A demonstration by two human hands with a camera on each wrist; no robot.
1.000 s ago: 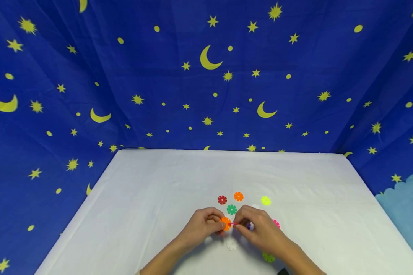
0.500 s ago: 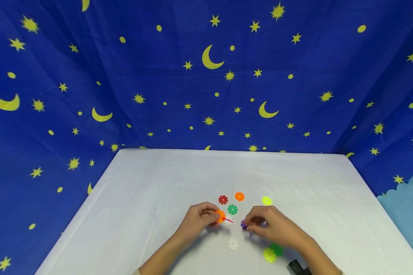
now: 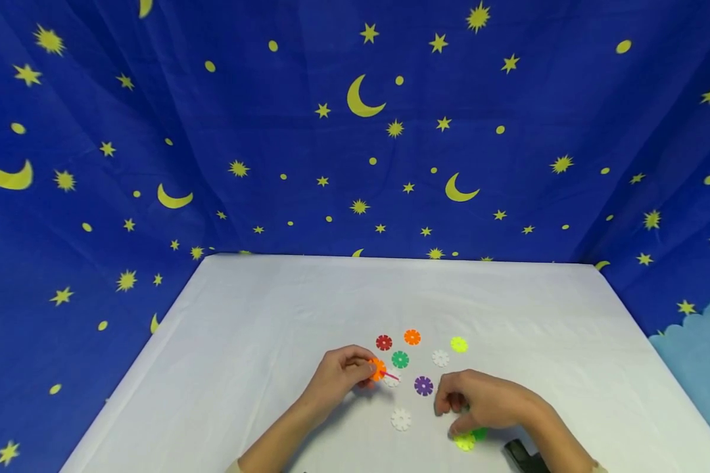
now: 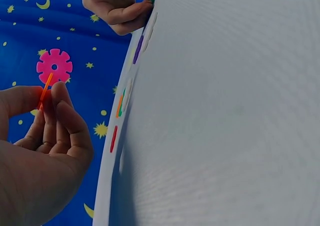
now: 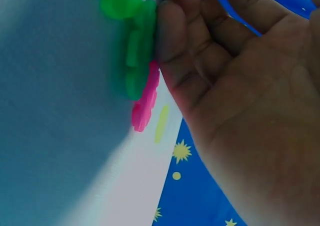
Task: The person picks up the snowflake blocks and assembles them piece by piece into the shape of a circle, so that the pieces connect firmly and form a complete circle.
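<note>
Discs (image 3: 379, 370) in left hand (image 3: 342, 380)

The left grip (image 3: 342, 373) holds a crossed pair of discs (image 3: 377, 368) above the worktop (image 3: 260, 328); the right grip (image 3: 486, 397) is just beside two overlapping discs (image 3: 465, 443) near the front. Loose discs (image 3: 400, 419) lie between the two grips and farther back — a curtain (image 3: 307, 144) hangs behind the worktop's far edge and along its left and right sides.

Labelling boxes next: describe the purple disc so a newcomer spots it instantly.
On the white table, find the right hand. In the head view, the purple disc lies just left of it. No other disc in sight is purple.
</note>
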